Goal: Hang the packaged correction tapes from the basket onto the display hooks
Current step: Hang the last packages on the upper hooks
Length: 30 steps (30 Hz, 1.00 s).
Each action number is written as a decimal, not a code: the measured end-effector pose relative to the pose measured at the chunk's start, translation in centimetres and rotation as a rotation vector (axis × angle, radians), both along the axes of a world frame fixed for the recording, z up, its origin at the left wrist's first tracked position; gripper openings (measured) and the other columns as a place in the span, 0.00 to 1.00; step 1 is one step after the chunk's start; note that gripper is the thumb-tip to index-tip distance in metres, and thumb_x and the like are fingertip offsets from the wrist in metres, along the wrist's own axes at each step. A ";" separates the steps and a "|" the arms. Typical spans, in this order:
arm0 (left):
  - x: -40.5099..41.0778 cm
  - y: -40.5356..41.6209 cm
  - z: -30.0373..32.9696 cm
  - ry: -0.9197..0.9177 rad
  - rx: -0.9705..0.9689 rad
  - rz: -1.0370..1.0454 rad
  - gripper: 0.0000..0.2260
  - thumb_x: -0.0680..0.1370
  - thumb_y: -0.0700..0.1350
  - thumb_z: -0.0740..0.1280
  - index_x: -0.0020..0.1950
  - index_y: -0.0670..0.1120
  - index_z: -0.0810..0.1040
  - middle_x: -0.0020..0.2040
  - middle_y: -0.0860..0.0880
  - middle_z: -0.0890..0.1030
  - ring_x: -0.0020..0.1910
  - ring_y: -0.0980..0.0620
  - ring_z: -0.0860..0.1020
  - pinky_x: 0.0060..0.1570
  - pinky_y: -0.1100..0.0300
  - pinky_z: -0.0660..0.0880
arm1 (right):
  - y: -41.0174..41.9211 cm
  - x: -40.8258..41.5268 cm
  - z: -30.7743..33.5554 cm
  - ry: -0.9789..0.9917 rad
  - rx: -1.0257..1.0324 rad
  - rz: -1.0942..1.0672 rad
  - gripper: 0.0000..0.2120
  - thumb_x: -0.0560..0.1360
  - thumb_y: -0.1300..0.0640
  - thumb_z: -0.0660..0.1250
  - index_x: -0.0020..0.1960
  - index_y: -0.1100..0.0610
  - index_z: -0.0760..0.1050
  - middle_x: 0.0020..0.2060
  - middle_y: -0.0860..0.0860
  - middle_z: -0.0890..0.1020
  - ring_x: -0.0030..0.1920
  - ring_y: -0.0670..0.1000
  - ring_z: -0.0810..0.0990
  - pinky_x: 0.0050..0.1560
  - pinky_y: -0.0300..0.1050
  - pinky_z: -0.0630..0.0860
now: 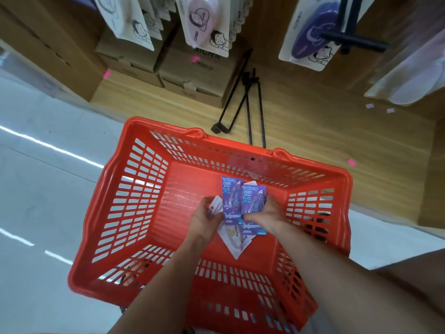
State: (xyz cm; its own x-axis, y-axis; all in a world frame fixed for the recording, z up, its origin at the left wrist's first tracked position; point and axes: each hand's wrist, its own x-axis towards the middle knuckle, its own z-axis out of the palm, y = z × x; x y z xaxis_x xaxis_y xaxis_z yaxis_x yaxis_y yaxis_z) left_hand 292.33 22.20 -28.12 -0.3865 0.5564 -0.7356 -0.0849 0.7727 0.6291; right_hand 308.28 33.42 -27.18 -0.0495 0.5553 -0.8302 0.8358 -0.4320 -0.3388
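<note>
Both hands are down inside a red plastic basket (134, 196). My left hand (204, 219) grips a purple correction tape pack (231, 201) along with a white pack (215, 208) at its left. My right hand (269, 216) grips a second purple pack (254, 201), side by side with the first. Under the hands a white pack with a yellow tape (234, 239) lies on the basket floor. Above, packs hang on display hooks: a pink one (204, 22) and a dark purple one (313, 32). A black empty hook (356, 41) sticks out at the upper right.
Loose black hooks (250, 102) lie on the wooden base shelf (337, 131) behind the basket. Cardboard boxes (190, 73) stand at the back left of that shelf. Pale tiled floor (43, 189) lies to the left. Clear packs (414, 78) hang at the far right.
</note>
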 end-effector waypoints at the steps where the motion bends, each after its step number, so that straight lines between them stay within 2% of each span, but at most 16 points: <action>1: 0.1 0.1 0.1 -0.017 0.002 0.025 0.20 0.79 0.35 0.72 0.65 0.53 0.73 0.50 0.49 0.84 0.43 0.55 0.85 0.44 0.59 0.84 | -0.1 -0.2 -0.1 0.002 -0.002 -0.015 0.33 0.65 0.55 0.84 0.62 0.53 0.69 0.60 0.53 0.81 0.57 0.55 0.80 0.53 0.45 0.76; 4: 0.1 -0.2 0.4 -0.047 0.027 0.038 0.19 0.79 0.33 0.70 0.63 0.52 0.72 0.51 0.49 0.84 0.41 0.58 0.84 0.38 0.65 0.80 | -0.6 -0.5 -0.4 0.052 -0.003 -0.005 0.37 0.65 0.55 0.83 0.69 0.51 0.70 0.62 0.51 0.80 0.58 0.53 0.80 0.54 0.45 0.76; 6: 0.1 -0.4 0.6 -0.049 0.060 0.014 0.18 0.81 0.32 0.67 0.64 0.52 0.71 0.52 0.49 0.85 0.42 0.61 0.85 0.40 0.66 0.80 | -0.8 -0.8 -0.1 0.107 -0.004 -0.003 0.41 0.66 0.56 0.82 0.75 0.48 0.69 0.64 0.50 0.79 0.58 0.52 0.80 0.55 0.44 0.76; 8: 0.0 -0.4 0.8 -0.031 0.080 -0.010 0.20 0.83 0.33 0.64 0.67 0.55 0.70 0.52 0.52 0.84 0.43 0.62 0.85 0.42 0.66 0.81 | -0.7 -1.1 0.1 0.122 0.035 0.021 0.41 0.66 0.54 0.81 0.76 0.46 0.70 0.66 0.52 0.77 0.62 0.53 0.79 0.62 0.47 0.77; 9: -0.1 -0.3 0.9 -0.013 0.081 -0.021 0.21 0.84 0.34 0.63 0.69 0.58 0.70 0.52 0.53 0.84 0.44 0.62 0.84 0.42 0.66 0.80 | -0.6 -1.4 0.2 0.136 0.052 0.027 0.39 0.66 0.53 0.81 0.75 0.45 0.72 0.66 0.53 0.77 0.63 0.54 0.79 0.65 0.50 0.77; 11: -0.4 0.0 1.3 0.016 0.096 -0.057 0.22 0.85 0.36 0.62 0.73 0.59 0.69 0.52 0.51 0.83 0.45 0.61 0.84 0.42 0.68 0.79 | -0.3 -2.1 0.5 0.183 0.057 0.020 0.36 0.67 0.53 0.79 0.73 0.45 0.75 0.64 0.54 0.77 0.62 0.55 0.80 0.65 0.51 0.78; 13: -0.7 0.3 1.6 0.052 0.113 -0.138 0.24 0.85 0.36 0.61 0.76 0.59 0.69 0.53 0.49 0.83 0.46 0.57 0.83 0.45 0.67 0.79 | 0.0 -3.0 0.6 0.226 0.049 0.013 0.31 0.67 0.54 0.78 0.69 0.45 0.78 0.62 0.55 0.78 0.59 0.55 0.81 0.62 0.50 0.80; 15: -0.9 0.6 1.9 0.083 0.115 -0.201 0.25 0.84 0.34 0.60 0.78 0.56 0.69 0.59 0.49 0.82 0.55 0.52 0.81 0.55 0.65 0.77 | 0.3 -4.0 0.6 0.269 0.018 -0.020 0.24 0.68 0.55 0.78 0.63 0.46 0.82 0.60 0.54 0.78 0.57 0.54 0.82 0.59 0.49 0.81; 16: -1.0 0.7 2.1 0.089 0.120 -0.214 0.25 0.84 0.33 0.60 0.77 0.55 0.71 0.62 0.51 0.81 0.60 0.52 0.79 0.57 0.67 0.75 | 0.4 -4.4 0.6 0.296 -0.012 -0.045 0.21 0.68 0.56 0.78 0.60 0.47 0.82 0.58 0.53 0.80 0.55 0.53 0.83 0.57 0.47 0.82; 18: -1.1 0.9 2.4 0.105 0.133 -0.238 0.24 0.83 0.32 0.60 0.75 0.55 0.73 0.63 0.54 0.79 0.64 0.55 0.77 0.53 0.75 0.71 | 0.5 -5.0 0.6 0.357 -0.092 -0.101 0.16 0.69 0.58 0.78 0.55 0.47 0.82 0.51 0.51 0.85 0.47 0.48 0.86 0.48 0.42 0.82; 19: -1.1 1.1 2.7 0.104 0.138 -0.244 0.24 0.84 0.32 0.59 0.74 0.55 0.74 0.63 0.55 0.80 0.64 0.55 0.77 0.53 0.75 0.71 | 0.5 -5.1 0.8 0.385 -0.130 -0.133 0.16 0.69 0.59 0.78 0.53 0.47 0.81 0.48 0.49 0.87 0.44 0.47 0.87 0.45 0.42 0.82; 23: -1.4 1.5 3.9 0.057 0.153 -0.231 0.21 0.85 0.34 0.59 0.67 0.57 0.77 0.61 0.49 0.84 0.61 0.49 0.82 0.63 0.54 0.78 | 0.5 -5.0 1.6 0.460 -0.280 -0.303 0.22 0.69 0.63 0.78 0.61 0.54 0.78 0.48 0.54 0.88 0.46 0.54 0.89 0.43 0.50 0.84; 26: -1.9 1.4 4.7 0.070 0.136 -0.258 0.18 0.85 0.34 0.59 0.67 0.51 0.80 0.56 0.42 0.86 0.54 0.41 0.85 0.56 0.45 0.82 | 0.8 -4.5 3.0 0.505 -0.386 -0.360 0.17 0.72 0.64 0.76 0.60 0.59 0.81 0.43 0.55 0.87 0.41 0.56 0.87 0.37 0.48 0.81; 30: -2.5 0.9 6.8 0.094 0.134 -0.271 0.14 0.85 0.35 0.61 0.64 0.47 0.82 0.54 0.38 0.86 0.53 0.34 0.84 0.52 0.41 0.81 | 1.1 -4.2 5.5 0.582 -0.469 -0.394 0.09 0.76 0.63 0.72 0.56 0.62 0.82 0.43 0.58 0.86 0.41 0.58 0.85 0.43 0.51 0.81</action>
State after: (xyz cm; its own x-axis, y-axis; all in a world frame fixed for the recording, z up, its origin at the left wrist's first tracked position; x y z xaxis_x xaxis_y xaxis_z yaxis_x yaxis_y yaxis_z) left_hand 289.87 23.08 -21.28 -0.2741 0.7378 -0.6169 0.1758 0.6691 0.7221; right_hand 304.06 34.56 -21.68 -0.4154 0.2261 -0.8811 0.3419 -0.8588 -0.3816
